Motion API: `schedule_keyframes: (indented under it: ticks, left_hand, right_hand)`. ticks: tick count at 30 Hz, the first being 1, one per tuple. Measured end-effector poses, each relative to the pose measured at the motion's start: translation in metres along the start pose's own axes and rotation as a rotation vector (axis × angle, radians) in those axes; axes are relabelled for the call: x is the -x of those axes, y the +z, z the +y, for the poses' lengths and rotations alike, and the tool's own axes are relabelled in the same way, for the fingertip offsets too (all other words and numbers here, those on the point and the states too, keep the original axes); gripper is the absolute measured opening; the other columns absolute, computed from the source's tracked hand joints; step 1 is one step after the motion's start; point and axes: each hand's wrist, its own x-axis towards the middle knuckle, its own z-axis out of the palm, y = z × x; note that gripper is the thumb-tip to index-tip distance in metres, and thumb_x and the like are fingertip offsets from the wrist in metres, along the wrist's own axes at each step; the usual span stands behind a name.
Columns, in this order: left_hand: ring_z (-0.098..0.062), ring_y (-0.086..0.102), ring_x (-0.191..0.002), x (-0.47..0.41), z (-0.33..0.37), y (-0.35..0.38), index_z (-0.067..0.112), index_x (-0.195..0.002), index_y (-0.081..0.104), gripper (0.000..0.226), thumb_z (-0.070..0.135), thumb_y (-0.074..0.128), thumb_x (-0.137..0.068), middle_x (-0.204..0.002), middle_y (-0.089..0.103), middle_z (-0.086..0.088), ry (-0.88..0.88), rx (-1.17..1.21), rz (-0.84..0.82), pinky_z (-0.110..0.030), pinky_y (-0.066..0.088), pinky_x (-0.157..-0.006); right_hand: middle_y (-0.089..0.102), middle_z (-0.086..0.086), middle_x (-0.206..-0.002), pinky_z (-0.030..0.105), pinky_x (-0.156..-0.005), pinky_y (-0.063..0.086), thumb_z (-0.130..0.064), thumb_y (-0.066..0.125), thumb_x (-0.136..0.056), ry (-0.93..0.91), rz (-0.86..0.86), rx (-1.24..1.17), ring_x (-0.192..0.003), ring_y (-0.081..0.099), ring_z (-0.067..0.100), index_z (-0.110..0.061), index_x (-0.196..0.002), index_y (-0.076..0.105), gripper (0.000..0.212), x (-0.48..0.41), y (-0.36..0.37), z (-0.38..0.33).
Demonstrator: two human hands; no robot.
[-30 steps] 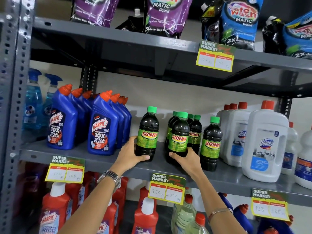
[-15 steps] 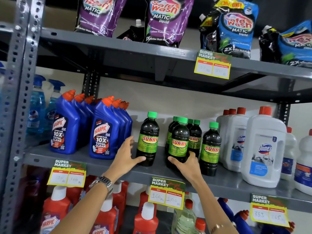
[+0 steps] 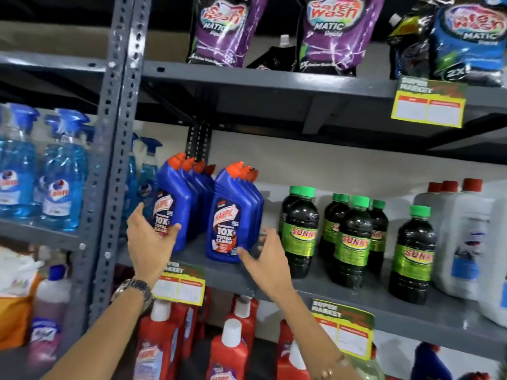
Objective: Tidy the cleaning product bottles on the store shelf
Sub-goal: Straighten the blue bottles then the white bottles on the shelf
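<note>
Two rows of blue Harpic bottles with orange caps stand on the grey middle shelf (image 3: 343, 298). My left hand (image 3: 148, 238) is spread against the lower left of the front bottle of the left row (image 3: 177, 196), thumb across its label. Fingers apart, my right hand (image 3: 267, 252) reaches the base of the front bottle of the right row (image 3: 229, 212), at its right side. Neither hand has clearly closed. To the right stand several dark Sunny bottles (image 3: 300, 231) with green caps.
White bottles (image 3: 461, 239) with red caps fill the shelf's right end. A perforated grey post (image 3: 115, 133) stands just left of my left hand, with blue spray bottles (image 3: 63, 182) beyond it. Red Harpic bottles (image 3: 230, 352) sit below, Safe Wash pouches (image 3: 219, 28) above.
Both hands have let go of the Sunny bottles and moved left to the two Harpic rows. The view has shifted left and closer.
</note>
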Motion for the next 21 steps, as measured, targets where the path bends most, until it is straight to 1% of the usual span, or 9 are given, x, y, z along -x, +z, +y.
schedule_keyframes:
  ticks: [2,3,5,7,11,14,17,19,21]
  left_hand:
    - [-0.038,0.028,-0.133,-0.011,-0.012,-0.001,-0.002,-0.143,0.017,0.106,0.033,0.081,-0.066,-0.144,0.028,-0.026,-0.075,-0.075,-0.169,-0.052,0.029,-0.107]
    - [-0.038,0.026,-0.135,-0.016,-0.017,-0.001,0.000,-0.145,0.011,0.114,0.039,0.082,-0.064,-0.147,0.024,-0.026,-0.114,-0.098,-0.252,-0.052,0.030,-0.106]
    - [-0.037,0.030,-0.134,-0.021,-0.020,0.001,0.005,-0.147,0.003,0.124,0.050,0.080,-0.061,-0.150,0.020,-0.023,-0.162,-0.164,-0.396,-0.052,0.035,-0.103]
    - [-0.037,0.035,-0.131,-0.025,-0.026,0.003,0.007,-0.147,0.002,0.123,0.054,0.077,-0.062,-0.149,0.023,-0.022,-0.135,-0.247,-0.469,-0.051,0.039,-0.099]
    - [-0.037,0.046,-0.118,-0.030,-0.036,0.004,0.012,-0.140,0.022,0.107,0.052,0.080,-0.059,-0.132,0.045,-0.019,-0.062,-0.220,-0.447,-0.051,0.044,-0.090]
    - [-0.038,0.050,-0.112,-0.030,-0.042,0.002,0.014,-0.135,0.030,0.099,0.050,0.081,-0.058,-0.126,0.050,-0.017,-0.029,-0.194,-0.433,-0.049,0.045,-0.087]
    - [-0.038,0.049,-0.114,-0.030,-0.043,0.003,0.015,-0.137,0.028,0.102,0.053,0.080,-0.058,-0.128,0.050,-0.017,-0.017,-0.190,-0.428,-0.051,0.045,-0.089]
    - [-0.039,0.044,-0.121,-0.026,-0.040,0.003,0.013,-0.143,0.020,0.108,0.053,0.078,-0.061,-0.136,0.043,-0.020,-0.037,-0.199,-0.416,-0.053,0.041,-0.094]
    - [-0.039,0.040,-0.127,-0.017,-0.030,0.002,0.013,-0.146,0.015,0.108,0.051,0.076,-0.065,-0.143,0.035,-0.021,-0.049,-0.167,-0.323,-0.056,0.038,-0.097]
  right_hand:
    - [0.048,0.008,-0.138,0.044,-0.098,0.045,-0.045,0.073,-0.071,0.131,-0.095,-0.074,-0.122,0.052,0.025,-0.011,-0.136,0.030,0.085,-0.021,0.015,-0.001]
    - [0.048,0.010,-0.139,0.046,-0.101,0.043,-0.046,0.075,-0.069,0.180,-0.135,-0.101,-0.125,0.050,0.027,-0.010,-0.137,0.029,0.089,-0.028,0.022,-0.001]
    - [0.051,0.010,-0.137,0.045,-0.102,0.042,-0.043,0.077,-0.067,0.224,-0.186,-0.147,-0.123,0.052,0.028,-0.010,-0.134,0.031,0.087,-0.035,0.028,0.001]
    - [0.055,0.008,-0.133,0.041,-0.100,0.044,-0.036,0.078,-0.070,0.222,-0.168,-0.174,-0.119,0.055,0.028,-0.010,-0.131,0.035,0.079,-0.036,0.034,0.002]
    - [0.057,0.009,-0.132,0.041,-0.098,0.046,-0.032,0.074,-0.075,0.190,-0.124,-0.148,-0.118,0.056,0.028,-0.008,-0.130,0.035,0.071,-0.034,0.037,0.005]
    - [0.057,0.010,-0.132,0.041,-0.099,0.046,-0.031,0.074,-0.076,0.188,-0.134,-0.158,-0.119,0.056,0.028,-0.008,-0.129,0.035,0.069,-0.036,0.038,0.008]
    - [0.057,0.010,-0.132,0.042,-0.099,0.046,-0.030,0.075,-0.076,0.199,-0.128,-0.195,-0.119,0.056,0.028,-0.008,-0.129,0.036,0.070,-0.037,0.039,0.010]
    - [0.055,0.010,-0.132,0.041,-0.099,0.047,-0.031,0.074,-0.076,0.189,-0.117,-0.197,-0.119,0.056,0.028,-0.008,-0.130,0.035,0.070,-0.034,0.041,0.011]
    - [0.056,0.010,-0.130,0.040,-0.097,0.048,-0.034,0.073,-0.077,0.151,-0.005,-0.232,-0.118,0.056,0.024,-0.010,-0.130,0.038,0.068,-0.028,0.040,0.010]
